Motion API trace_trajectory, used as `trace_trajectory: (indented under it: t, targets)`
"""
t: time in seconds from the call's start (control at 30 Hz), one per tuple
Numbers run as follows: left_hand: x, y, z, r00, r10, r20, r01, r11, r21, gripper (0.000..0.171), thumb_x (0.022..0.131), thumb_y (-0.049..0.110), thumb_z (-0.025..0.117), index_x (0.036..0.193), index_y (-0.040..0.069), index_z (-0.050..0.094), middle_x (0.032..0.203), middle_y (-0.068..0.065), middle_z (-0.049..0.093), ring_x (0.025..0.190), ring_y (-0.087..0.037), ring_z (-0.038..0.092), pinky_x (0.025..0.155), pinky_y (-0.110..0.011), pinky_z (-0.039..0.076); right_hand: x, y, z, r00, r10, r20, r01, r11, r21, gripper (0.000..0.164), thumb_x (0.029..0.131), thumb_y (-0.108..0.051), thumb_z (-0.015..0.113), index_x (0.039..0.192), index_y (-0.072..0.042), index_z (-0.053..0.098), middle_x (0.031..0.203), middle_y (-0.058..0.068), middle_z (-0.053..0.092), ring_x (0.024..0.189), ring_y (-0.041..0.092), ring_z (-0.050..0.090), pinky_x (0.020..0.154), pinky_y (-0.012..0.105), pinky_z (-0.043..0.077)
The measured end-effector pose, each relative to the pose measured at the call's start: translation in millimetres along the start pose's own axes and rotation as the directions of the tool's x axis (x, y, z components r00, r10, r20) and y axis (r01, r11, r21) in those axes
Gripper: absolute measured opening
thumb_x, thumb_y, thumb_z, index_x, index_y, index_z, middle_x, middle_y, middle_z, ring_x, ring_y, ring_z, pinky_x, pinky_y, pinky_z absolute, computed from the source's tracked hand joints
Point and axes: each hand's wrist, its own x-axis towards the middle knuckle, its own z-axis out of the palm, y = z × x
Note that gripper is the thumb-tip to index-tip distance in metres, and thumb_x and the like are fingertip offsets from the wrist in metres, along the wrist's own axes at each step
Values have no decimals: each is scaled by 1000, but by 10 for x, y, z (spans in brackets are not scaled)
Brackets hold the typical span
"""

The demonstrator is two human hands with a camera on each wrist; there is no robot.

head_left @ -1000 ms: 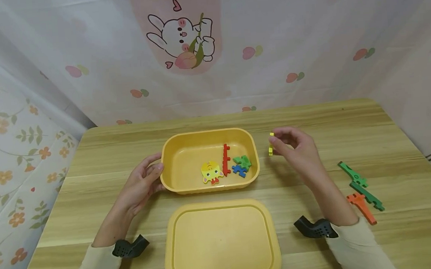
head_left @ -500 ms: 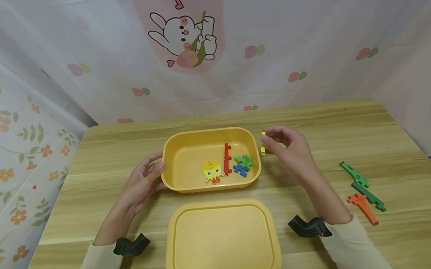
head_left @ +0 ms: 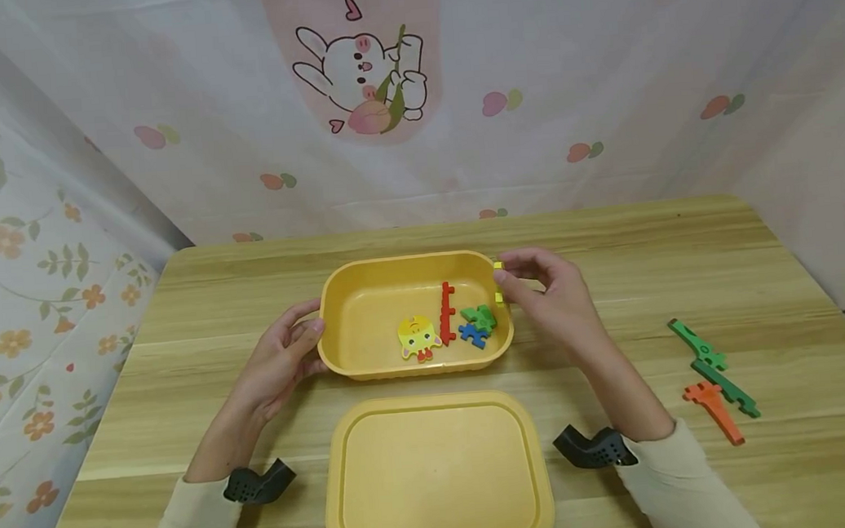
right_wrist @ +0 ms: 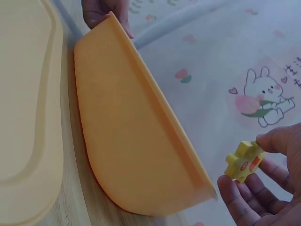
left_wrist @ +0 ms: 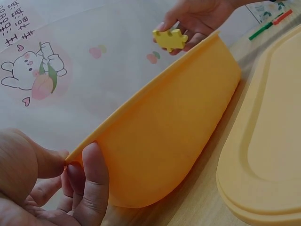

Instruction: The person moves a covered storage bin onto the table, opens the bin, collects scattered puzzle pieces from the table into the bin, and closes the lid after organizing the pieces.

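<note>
The yellow puzzle piece [right_wrist: 244, 162] is held in the right hand, above the rim at that hand's end of the box. The left hand [head_left: 286, 347] pinches the opposite end of the yellow box [head_left: 363, 317]; a hard tug there could slide or tip it. Between the hands, inside the box, lie an animal-head piece [head_left: 418, 338], a red piece [head_left: 446, 315], a blue piece [head_left: 474, 336] and a green cluster [head_left: 479, 318]; anything dropped toward the right could lodge askew on these. The lid [head_left: 437, 476] lies between the forearms. The right hand [head_left: 549, 288] grips by thumb and fingers, so knocking the rim might jar its piece loose, outside the box. Right of that forearm, a light green piece [head_left: 696, 345], dark green piece [head_left: 727, 390] and orange piece [head_left: 716, 413] could be scattered by a wide sleeve sweep.
</note>
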Motion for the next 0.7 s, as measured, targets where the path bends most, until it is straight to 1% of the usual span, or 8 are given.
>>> trace_trajectory:
  t: [0.1, 0.37, 0.5, 0.7]
  targets:
    - [1, 2, 3, 1000, -3, -1, 3, 1000, -3, 60, 113, 24, 53, 164, 5, 27, 118, 4, 65, 92, -8, 67, 76, -21, 61, 10, -8, 27, 1000, -5, 1, 5, 1000, 11, 33, 103, -21, 72, 128, -2, 67, 123, 12, 66, 109, 17, 65, 84, 21, 64]
    - [4, 15, 5, 1000, -14, -12, 14, 1000, -7, 59, 113, 23, 53, 164, 6, 28, 117, 6, 65, 90, -7, 67, 75, -20, 60, 14, -45, 90, 999, -35, 5, 35, 999, -13, 33, 101, -21, 74, 128, -2, 69, 123, 13, 68, 111, 15, 64, 82, 16, 61]
    - [13, 17, 4, 1000, -14, -10, 14, 1000, -7, 60, 113, 24, 53, 164, 6, 28, 117, 6, 65, 89, -7, 66, 75, -20, 60, 11, -55, 113, 998, -67, 12, 67, 997, -23, 33, 101, -19, 75, 128, -2, 69, 123, 12, 69, 111, 13, 64, 82, 14, 60]
    - [12, 10, 1, 1000, -20, -13, 20, 1000, -8, 60, 112, 24, 54, 164, 6, 28, 117, 6, 65, 88, -7, 66, 75, -21, 60, 5, -53, 165, 992, -126, 21, 127, 989, -71, 31, 99, -16, 77, 127, -3, 71, 126, 12, 70, 112, 16, 64, 81, 12, 58]
